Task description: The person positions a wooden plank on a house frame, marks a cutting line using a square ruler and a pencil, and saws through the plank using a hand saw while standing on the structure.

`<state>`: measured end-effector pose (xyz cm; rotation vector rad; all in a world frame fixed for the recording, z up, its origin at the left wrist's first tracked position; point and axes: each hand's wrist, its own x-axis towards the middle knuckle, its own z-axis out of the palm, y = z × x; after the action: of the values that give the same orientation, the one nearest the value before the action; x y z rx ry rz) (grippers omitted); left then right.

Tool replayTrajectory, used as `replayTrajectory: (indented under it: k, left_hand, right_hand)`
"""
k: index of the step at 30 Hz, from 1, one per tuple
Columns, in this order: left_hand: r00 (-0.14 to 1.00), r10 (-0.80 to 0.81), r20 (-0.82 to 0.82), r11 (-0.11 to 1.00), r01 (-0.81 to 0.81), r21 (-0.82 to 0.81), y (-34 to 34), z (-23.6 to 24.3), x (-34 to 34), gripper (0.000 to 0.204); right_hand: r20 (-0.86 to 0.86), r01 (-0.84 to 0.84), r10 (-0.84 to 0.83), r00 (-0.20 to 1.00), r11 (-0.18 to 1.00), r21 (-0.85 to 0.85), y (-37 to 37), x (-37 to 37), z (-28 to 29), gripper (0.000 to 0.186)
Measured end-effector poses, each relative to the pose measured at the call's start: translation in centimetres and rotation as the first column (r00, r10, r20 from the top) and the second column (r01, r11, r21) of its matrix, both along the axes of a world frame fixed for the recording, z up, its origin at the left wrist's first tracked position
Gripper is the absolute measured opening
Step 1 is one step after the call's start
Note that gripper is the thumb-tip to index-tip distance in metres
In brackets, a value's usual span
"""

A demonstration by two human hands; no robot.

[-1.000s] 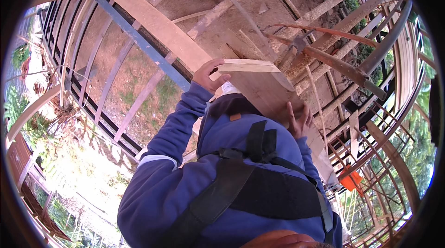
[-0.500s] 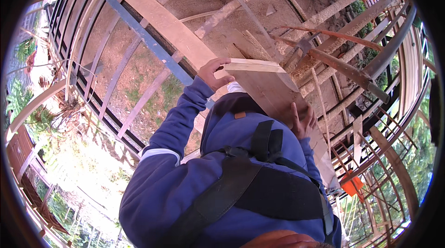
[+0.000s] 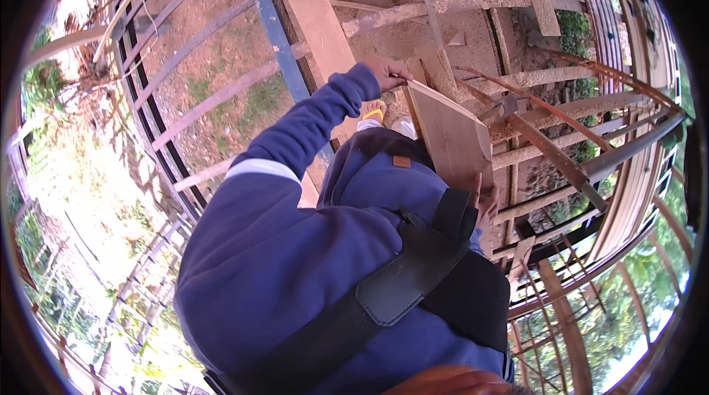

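My left hand [image 3: 390, 76] has thumb and fingers pinched on the top end of a planed wooden board [image 3: 450, 140], which slants down toward my body. My right hand [image 3: 486, 199] grips the board lower down, fingers along its face and partly hidden behind my dark straps. Beside the board's top end, my foot in a yellow sandal [image 3: 371, 113] shows above a long pale plank [image 3: 310, 18]. My blue sleeve and torso cover much of the lower view.
A blue painted beam [image 3: 275, 40] runs beside the plank, crossed by slats over bare earth with grass patches [image 3: 258, 99]. Rusty angle bars and a thick grey pipe [image 3: 635, 144] lie to the right, with sawdust-covered timbers [image 3: 546, 107]. Bright ground and foliage [image 3: 52, 81] show at left.
The view has turned. My left hand has risen and moved right, and the board stands more steeply along the view, its top end higher. My sandalled foot now shows beside it.
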<state>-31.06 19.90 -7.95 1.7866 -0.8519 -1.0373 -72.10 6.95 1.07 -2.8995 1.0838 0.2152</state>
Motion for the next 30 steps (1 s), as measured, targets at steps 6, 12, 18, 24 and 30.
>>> replayTrajectory:
  k: [6,12,18,24,30]
  left_hand:
    - [0.983,-0.133,0.129,0.991,0.128,0.048,-0.1,0.5,1.8,0.017]
    - [0.979,-0.158,0.128,0.986,0.164,-0.037,-0.1,-0.6,1.6,0.019]
    - [0.972,-0.18,0.152,0.978,0.193,-0.079,-0.5,-1.6,1.7,0.02]
    - [0.956,-0.2,0.215,0.971,0.222,-0.086,-0.5,-2.0,1.8,0.02]
    - [0.957,-0.173,0.233,0.975,0.199,-0.095,-0.5,-1.6,1.6,0.021]
  right_hand:
    - [0.001,-0.037,0.037,0.999,0.999,0.033,-1.1,0.8,0.6,0.077]
    - [-0.013,-0.032,0.032,0.999,0.998,0.048,-1.2,1.5,1.9,0.081]
    - [-0.014,0.002,-0.002,1.0,0.998,0.062,-1.0,2.9,2.9,0.084]
    - [-0.008,0.034,-0.034,0.999,0.997,0.065,0.1,3.7,3.3,0.088]
    - [-0.001,0.044,-0.044,0.999,0.996,0.075,0.8,3.7,3.6,0.092]
